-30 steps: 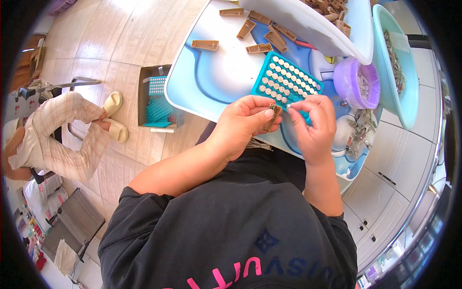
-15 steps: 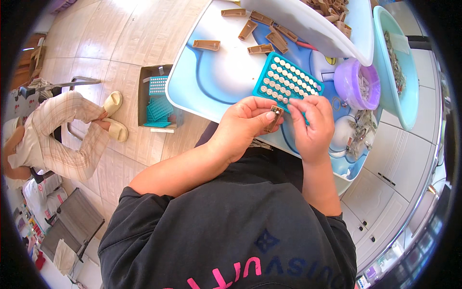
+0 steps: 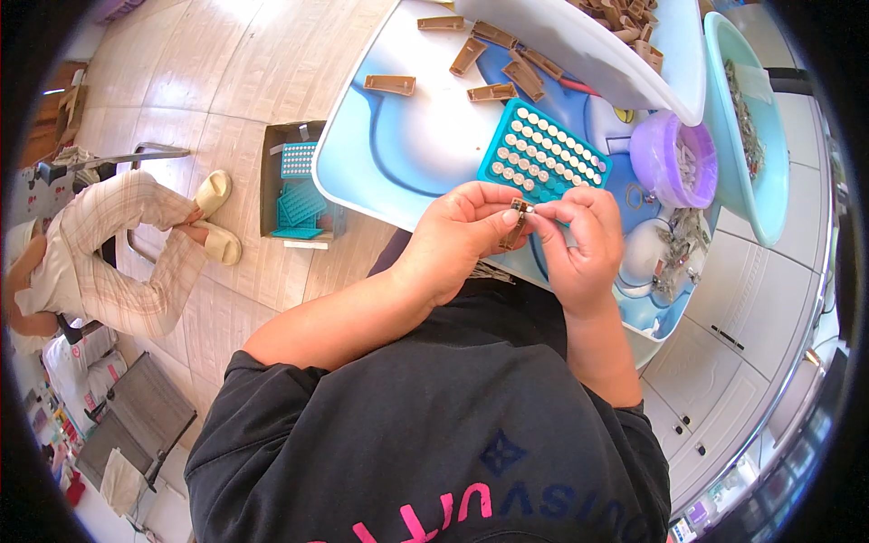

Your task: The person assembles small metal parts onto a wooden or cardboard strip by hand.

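Observation:
My left hand [image 3: 457, 237] is closed round a small brown plastic casing [image 3: 517, 232], held upright between thumb and fingers over the near table edge. My right hand [image 3: 584, 249] pinches a tiny silvery button cell [image 3: 529, 210] at the casing's upper end. The fingers partly cover both, so whether the cell sits inside cannot be told. Just beyond my hands lies a teal tray [image 3: 494, 143] holding rows of round silvery button cells. Its nearest slots hold no cells.
Several brown casings [image 3: 389, 85] lie on the blue-and-white table [image 3: 398, 145]. A white tub [image 3: 634, 68], a purple basket [image 3: 647, 158] and a mint basin [image 3: 769, 195] stand at the right. On the floor, left, are a box [image 3: 272, 195] with teal trays and a seated person [image 3: 127, 244].
My right hand has come from the teal tray to the casing, bringing a button cell to its upper end. My left hand stays almost still.

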Action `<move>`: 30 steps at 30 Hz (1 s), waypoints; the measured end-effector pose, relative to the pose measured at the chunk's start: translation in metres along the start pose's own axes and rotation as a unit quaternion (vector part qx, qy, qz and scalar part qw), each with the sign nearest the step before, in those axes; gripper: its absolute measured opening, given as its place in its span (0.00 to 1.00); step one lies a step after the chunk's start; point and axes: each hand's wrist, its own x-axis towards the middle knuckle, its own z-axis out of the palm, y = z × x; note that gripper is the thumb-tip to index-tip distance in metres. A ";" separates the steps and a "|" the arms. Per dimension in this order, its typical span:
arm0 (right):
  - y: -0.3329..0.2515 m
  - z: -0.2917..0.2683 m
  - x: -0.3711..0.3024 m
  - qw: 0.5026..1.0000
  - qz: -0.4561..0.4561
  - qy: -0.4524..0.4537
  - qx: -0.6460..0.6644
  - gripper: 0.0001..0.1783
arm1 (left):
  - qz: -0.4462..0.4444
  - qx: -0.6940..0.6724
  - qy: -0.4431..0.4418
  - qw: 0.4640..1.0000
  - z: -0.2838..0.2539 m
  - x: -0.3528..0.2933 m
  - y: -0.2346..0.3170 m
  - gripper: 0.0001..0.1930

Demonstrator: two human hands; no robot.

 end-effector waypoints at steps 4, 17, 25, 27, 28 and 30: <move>0.001 0.001 -0.002 1.000 -0.021 -0.011 -0.009 0.08 | 0.005 -0.005 0.002 1.000 0.000 0.000 -0.001 0.11; 0.014 0.007 0.015 0.995 -0.045 -0.029 -0.089 0.09 | 0.013 -0.011 0.015 1.000 0.000 0.000 -0.001 0.10; 0.004 -0.002 0.009 1.000 -0.002 -0.004 -0.010 0.09 | 0.009 -0.009 0.015 1.000 0.002 -0.001 0.000 0.10; 0.001 0.000 0.007 1.000 -0.012 -0.012 -0.009 0.09 | 0.009 -0.001 0.009 1.000 0.001 0.000 0.000 0.10; 0.001 0.001 0.006 0.999 -0.024 -0.020 -0.007 0.09 | 0.009 0.000 0.009 1.000 0.001 0.000 0.000 0.10; 0.002 0.002 0.004 0.999 -0.029 -0.017 -0.008 0.09 | 0.006 0.008 0.006 1.000 0.000 0.000 0.000 0.10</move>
